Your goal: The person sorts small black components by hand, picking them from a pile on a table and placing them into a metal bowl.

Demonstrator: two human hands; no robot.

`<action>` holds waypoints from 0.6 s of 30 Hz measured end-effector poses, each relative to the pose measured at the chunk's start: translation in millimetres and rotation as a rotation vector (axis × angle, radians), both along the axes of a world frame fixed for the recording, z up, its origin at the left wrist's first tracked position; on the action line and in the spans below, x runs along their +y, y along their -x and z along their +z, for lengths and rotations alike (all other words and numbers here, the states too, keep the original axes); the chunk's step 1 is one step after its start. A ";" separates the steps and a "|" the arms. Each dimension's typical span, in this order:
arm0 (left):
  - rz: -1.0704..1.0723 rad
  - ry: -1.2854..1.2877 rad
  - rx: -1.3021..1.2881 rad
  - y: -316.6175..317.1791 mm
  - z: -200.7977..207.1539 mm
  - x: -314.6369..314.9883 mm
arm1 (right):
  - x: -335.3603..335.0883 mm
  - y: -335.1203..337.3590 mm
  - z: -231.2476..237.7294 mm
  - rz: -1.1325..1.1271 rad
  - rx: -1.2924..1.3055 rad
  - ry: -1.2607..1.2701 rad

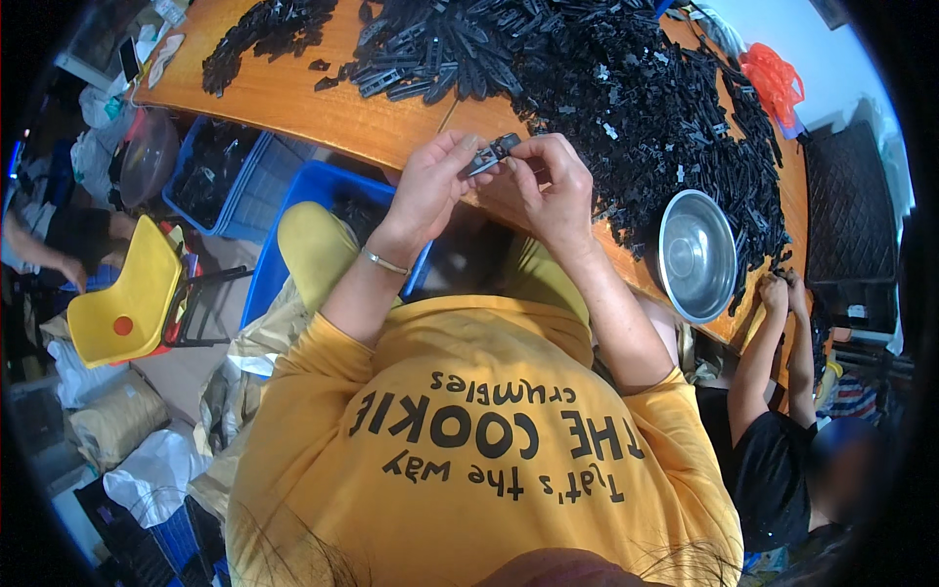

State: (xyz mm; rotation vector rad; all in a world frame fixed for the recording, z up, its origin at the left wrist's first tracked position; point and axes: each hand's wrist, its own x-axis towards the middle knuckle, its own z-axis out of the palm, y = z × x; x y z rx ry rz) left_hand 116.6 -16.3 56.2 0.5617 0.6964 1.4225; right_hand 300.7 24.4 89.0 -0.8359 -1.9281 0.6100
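Note:
Over the near edge of the wooden table, my left hand (426, 188) is closed around one end of a small, long black plastic part (492, 155). The fingers of my right hand (559, 188) pinch at its other end, thumb and forefinger together. Whether a second small piece sits between those fingertips is too small to tell. Just beyond my hands lies a heap of long black plastic pieces (445, 49). A larger heap of small black parts (636, 117), with a few silvery ones among them, spreads to the right.
A metal bowl (696, 256) stands at the table's (323, 112) right front edge. Blue crates (262, 284) are below, near my knees, and a yellow chair (122, 293) stands left. A co-worker's hands (781, 284) work at the right. A red plastic bag (773, 83) lies far right.

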 end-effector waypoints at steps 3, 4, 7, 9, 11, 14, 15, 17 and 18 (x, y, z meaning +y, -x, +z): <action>-0.021 -0.004 -0.071 -6.5 -8.1 -3.6 | -1.3 -1.0 0.3 0.021 0.017 -0.002; -0.051 -0.017 -0.112 -7.7 -7.7 -4.0 | -1.0 -0.7 0.6 0.019 0.017 -0.001; -0.134 -0.033 -0.193 -7.1 -4.8 -4.1 | -0.6 0.4 3.8 0.018 0.025 -0.027; -0.218 -0.048 -0.206 -5.3 -3.6 -4.6 | -1.7 -0.7 7.3 0.045 0.007 0.035; -0.303 -0.062 -0.220 -4.5 -3.5 -5.8 | 2.1 -4.1 6.9 0.065 -0.012 0.006; -0.208 -0.006 -0.166 -1.0 -6.1 -6.2 | 1.8 -4.8 8.0 0.079 -0.004 0.014; -0.163 -0.020 -0.102 3.1 -10.6 -5.2 | 0.7 -4.5 9.1 0.073 0.022 0.052; -0.118 -0.033 -0.038 5.1 -10.9 -4.5 | -2.1 -3.1 11.8 0.080 0.028 0.059; -0.086 -0.030 -0.019 5.3 -11.2 -4.4 | -3.4 -1.9 12.4 0.087 0.034 0.066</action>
